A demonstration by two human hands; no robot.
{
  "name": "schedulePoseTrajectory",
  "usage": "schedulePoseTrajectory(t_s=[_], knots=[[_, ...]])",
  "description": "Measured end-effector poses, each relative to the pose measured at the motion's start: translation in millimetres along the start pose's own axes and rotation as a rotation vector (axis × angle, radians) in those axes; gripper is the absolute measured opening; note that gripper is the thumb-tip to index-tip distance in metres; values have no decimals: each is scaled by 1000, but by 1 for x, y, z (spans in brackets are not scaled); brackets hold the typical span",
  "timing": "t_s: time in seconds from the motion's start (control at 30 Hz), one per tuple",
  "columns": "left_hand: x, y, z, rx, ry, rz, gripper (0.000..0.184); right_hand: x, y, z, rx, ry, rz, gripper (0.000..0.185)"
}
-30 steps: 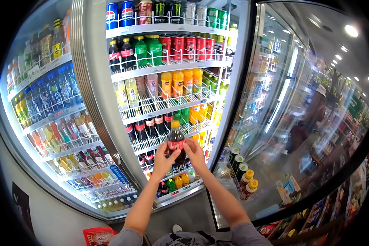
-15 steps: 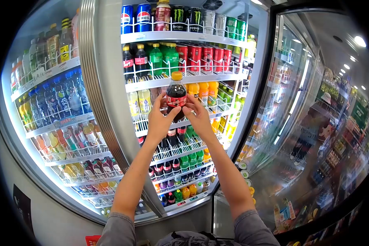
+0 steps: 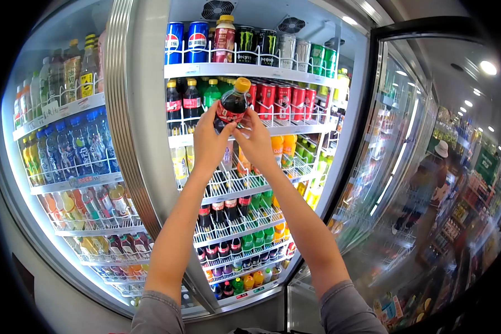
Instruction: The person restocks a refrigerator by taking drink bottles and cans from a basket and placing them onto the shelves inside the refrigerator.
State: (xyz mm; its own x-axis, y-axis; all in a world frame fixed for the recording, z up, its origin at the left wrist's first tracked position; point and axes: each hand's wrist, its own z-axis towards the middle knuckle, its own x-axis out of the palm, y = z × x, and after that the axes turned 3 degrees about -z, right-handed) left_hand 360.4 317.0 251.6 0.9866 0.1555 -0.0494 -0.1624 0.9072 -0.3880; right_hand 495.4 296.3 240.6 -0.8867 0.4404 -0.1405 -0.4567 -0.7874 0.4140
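A dark cola bottle with a yellow cap and red label is held between both hands in front of the second shelf, its cap leaning to the right. My left hand grips its left side, and my right hand grips the right, thumbs near the lower part. Behind it stand similar cola bottles, green-capped bottles and red cans. Orange drinks are on the shelf below.
The cooler's glass door stands open on the right; a person in a white hat shows through it. A metal frame separates the left cooler. Cans line the top shelf.
Both hands have raised the cola bottle from the lower shelves to the second one. The bottle, upright before, now tilts right. The view has shifted.
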Motion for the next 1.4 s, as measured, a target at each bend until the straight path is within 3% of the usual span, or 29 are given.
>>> schedulePoseTrajectory(t_s=[0.13, 0.3, 0.37, 0.5, 0.7, 0.77, 0.9, 1.0, 1.17, 1.23, 1.4], knots=[[1, 6, 17, -4, -139, 216, 63, 26, -12, 33, -24, 10, 27, 63], [-6, 30, 30, -2, -220, 225, 61, 59, -24, 55, -5, 29, 129, 60], [-9, 34, 33, -90, -266, 185, 60, 70, -32, 59, -27, 24, 143, 59], [-7, 55, 42, 15, -368, 261, 53, 86, -39, 69, -32, -8, 130, 55], [-4, 74, 47, -98, -359, 210, 49, 97, -70, 86, -170, 13, 0, 57], [-1, 88, 43, -132, -337, 243, 50, 95, -73, 80, -116, 38, -63, 58], [1, 99, 38, 4, -322, 458, 48, 99, -83, 73, -106, -9, -265, 62], [0, 94, 37, 42, -296, 600, 51, 97, -84, 76, -128, 11, -233, 65], [4, 102, 33, -51, -300, 628, 50, 88, -84, 71, -82, 101, -302, 69], [2, 101, 36, -150, -199, 575, 50, 88, -85, 74, -146, 110, -382, 70], [3, 103, 35, -47, -177, 899, 49, 87, -89, 75, -84, 153, -375, 67]])
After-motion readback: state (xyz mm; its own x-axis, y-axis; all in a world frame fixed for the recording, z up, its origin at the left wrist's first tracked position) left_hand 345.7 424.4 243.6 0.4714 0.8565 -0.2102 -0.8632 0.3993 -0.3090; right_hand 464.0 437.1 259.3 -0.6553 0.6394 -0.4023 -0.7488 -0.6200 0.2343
